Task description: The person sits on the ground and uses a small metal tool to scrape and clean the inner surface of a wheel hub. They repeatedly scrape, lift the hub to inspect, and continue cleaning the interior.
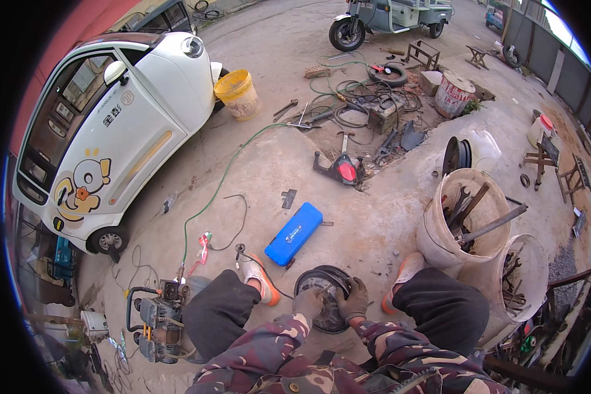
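Between my feet a dark, round wheel rim [330, 320] lies on the concrete. My right hand [354, 300], in a grey-brown glove, grips its right edge with the fingers curled over. My left hand [308, 303], gloved too, is closed over the middle left part of the rim. Its fingertips point inward, and whatever they may hold is too small to make out. Just beyond the rim sits a closed blue case [294, 234].
Two white buckets [433, 226] [538, 282] of tools stand at my right. An air compressor [159, 322] is at my left, its green hose [224, 172] running forward. Ahead lie a red-and-black stand-like part [345, 169], a tyre [389, 75] and cables. A white car [144, 98] stands at left.
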